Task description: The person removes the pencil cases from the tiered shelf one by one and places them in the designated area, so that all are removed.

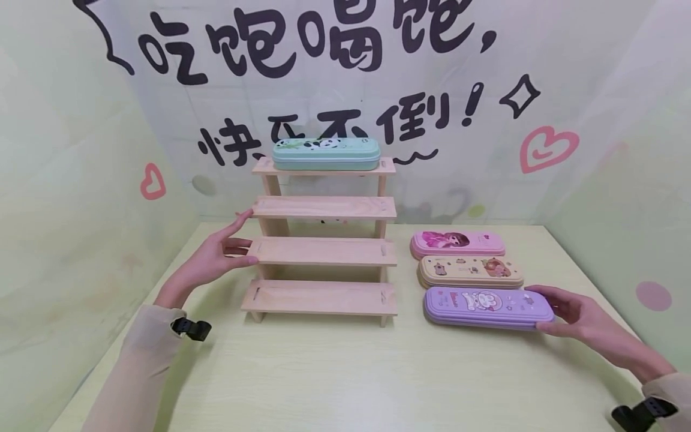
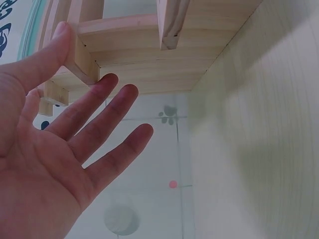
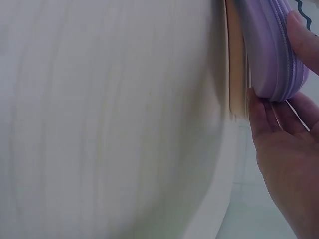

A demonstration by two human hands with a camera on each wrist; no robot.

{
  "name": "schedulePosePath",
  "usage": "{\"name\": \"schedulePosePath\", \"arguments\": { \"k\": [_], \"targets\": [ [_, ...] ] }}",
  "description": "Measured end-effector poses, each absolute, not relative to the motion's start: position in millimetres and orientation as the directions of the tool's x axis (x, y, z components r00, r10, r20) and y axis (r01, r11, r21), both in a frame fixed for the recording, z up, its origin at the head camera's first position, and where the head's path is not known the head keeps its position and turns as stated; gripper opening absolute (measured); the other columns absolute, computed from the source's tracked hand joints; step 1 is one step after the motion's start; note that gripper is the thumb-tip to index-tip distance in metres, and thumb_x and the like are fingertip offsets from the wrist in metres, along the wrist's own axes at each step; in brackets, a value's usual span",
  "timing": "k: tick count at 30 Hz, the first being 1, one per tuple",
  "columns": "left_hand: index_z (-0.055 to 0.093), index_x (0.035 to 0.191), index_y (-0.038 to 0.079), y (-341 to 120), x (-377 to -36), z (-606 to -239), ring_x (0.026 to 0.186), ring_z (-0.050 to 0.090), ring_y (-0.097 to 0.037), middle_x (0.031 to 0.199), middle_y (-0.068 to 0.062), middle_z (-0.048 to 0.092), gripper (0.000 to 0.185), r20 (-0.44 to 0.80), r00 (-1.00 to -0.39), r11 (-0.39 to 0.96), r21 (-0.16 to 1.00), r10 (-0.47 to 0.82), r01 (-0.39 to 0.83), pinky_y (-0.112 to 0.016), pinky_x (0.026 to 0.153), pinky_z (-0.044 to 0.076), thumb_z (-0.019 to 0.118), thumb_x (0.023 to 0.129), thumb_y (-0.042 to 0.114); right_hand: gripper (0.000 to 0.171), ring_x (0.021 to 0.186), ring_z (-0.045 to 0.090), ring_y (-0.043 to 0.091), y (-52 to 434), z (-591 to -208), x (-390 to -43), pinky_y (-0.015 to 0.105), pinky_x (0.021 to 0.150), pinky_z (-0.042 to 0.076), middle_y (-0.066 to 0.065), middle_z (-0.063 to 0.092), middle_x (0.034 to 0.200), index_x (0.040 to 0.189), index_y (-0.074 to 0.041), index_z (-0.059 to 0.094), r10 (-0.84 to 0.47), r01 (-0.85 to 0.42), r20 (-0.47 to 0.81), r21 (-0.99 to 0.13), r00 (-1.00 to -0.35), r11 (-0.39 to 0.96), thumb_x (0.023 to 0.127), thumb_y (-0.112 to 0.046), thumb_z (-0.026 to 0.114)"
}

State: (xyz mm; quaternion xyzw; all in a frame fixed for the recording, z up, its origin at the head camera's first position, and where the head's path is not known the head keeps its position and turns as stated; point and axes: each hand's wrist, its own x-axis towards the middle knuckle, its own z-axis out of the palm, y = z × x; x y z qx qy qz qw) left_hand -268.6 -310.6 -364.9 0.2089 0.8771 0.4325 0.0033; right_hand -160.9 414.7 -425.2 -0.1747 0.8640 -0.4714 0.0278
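A four-tier wooden display stand [image 1: 324, 251] stands upright, with a mint-green panda pencil case [image 1: 326, 155] lying on its top shelf. My left hand [image 1: 210, 259] is at the stand's left end, its thumb at the third shelf's edge and its index fingertip by the second. In the left wrist view, the fingers of my left hand [image 2: 65, 144] are spread and extended beside the wooden shelf ends [image 2: 82, 62]. With thumb and fingers, my right hand [image 1: 577, 321] grips the right end of a purple zippered pencil case [image 1: 486, 307]. The right wrist view shows the purple pencil case's zip [image 3: 286, 50] between thumb and fingers.
Behind the purple case lie a beige pencil case [image 1: 469, 272] and a pink one [image 1: 459, 243], lined up right of the stand. A pale wooden table [image 1: 335, 372] carries everything. Printed cloth walls [image 1: 459, 174] enclose the back and both sides.
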Motion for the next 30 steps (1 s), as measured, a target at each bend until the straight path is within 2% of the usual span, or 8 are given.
{"name": "schedulePosePath", "arguments": {
  "k": [6, 10, 16, 18, 23, 30],
  "targets": [
    [0.015, 0.17, 0.038, -310, -268, -365, 0.12, 0.067, -0.041, 0.164, -0.025, 0.037, 0.107, 0.176, -0.91, 0.533, 0.762, 0.375, 0.367, -0.034, 0.092, 0.06, 0.084, 0.093, 0.012, 0.067, 0.121, 0.054, -0.011, 419, -428, -166, 0.015, 0.089, 0.053, -0.028, 0.055, 0.138, 0.155, 0.004, 0.044, -0.33, -0.257, 0.084, -0.811, -0.94, 0.526, 0.095, 0.0, 0.075],
    [0.016, 0.17, 0.037, -310, -268, -365, 0.12, 0.068, -0.041, 0.161, -0.026, 0.042, 0.107, 0.178, -0.909, 0.531, 0.763, 0.377, 0.37, -0.035, 0.093, 0.06, 0.084, 0.092, 0.012, 0.068, 0.121, 0.051, -0.013, 422, -430, -170, 0.013, 0.089, 0.051, -0.029, 0.051, 0.14, 0.154, 0.003, 0.046, -0.358, -0.297, 0.103, -0.786, -0.928, 0.542, 0.093, 0.0, 0.077],
    [0.016, 0.169, 0.042, -310, -269, -365, 0.12, 0.068, -0.04, 0.167, -0.024, 0.032, 0.106, 0.169, -0.913, 0.538, 0.762, 0.373, 0.361, -0.041, 0.094, 0.06, 0.084, 0.093, 0.015, 0.071, 0.116, 0.054, -0.01, 425, -431, -176, 0.012, 0.088, 0.048, -0.026, 0.05, 0.139, 0.152, -0.001, 0.051, -0.354, -0.339, 0.129, -0.696, -0.926, 0.633, 0.089, -0.006, 0.083],
    [0.015, 0.169, 0.042, -310, -269, -365, 0.12, 0.068, -0.041, 0.165, -0.025, 0.035, 0.106, 0.168, -0.913, 0.539, 0.762, 0.372, 0.36, -0.042, 0.094, 0.06, 0.084, 0.093, 0.015, 0.072, 0.116, 0.053, -0.011, 426, -431, -177, 0.012, 0.089, 0.047, -0.026, 0.051, 0.137, 0.153, 0.0, 0.051, -0.348, -0.328, 0.116, -0.69, -0.93, 0.645, 0.089, -0.008, 0.084],
    [0.015, 0.17, 0.04, -310, -269, -365, 0.119, 0.068, -0.041, 0.15, -0.028, 0.054, 0.107, 0.168, -0.913, 0.54, 0.761, 0.373, 0.36, -0.044, 0.094, 0.06, 0.085, 0.092, 0.015, 0.073, 0.115, 0.053, -0.013, 426, -430, -180, 0.011, 0.089, 0.047, -0.019, 0.056, 0.134, 0.151, 0.003, 0.05, -0.337, -0.303, 0.095, -0.702, -0.937, 0.644, 0.088, -0.009, 0.085],
    [0.016, 0.169, 0.041, -310, -269, -365, 0.119, 0.068, -0.041, 0.15, -0.027, 0.054, 0.107, 0.166, -0.913, 0.539, 0.762, 0.372, 0.359, -0.043, 0.094, 0.06, 0.085, 0.092, 0.014, 0.073, 0.112, 0.057, -0.008, 425, -429, -182, 0.016, 0.086, 0.051, -0.009, 0.063, 0.131, 0.15, 0.006, 0.049, -0.341, -0.3, 0.086, -0.701, -0.936, 0.647, 0.088, -0.008, 0.085]
  ]
}}
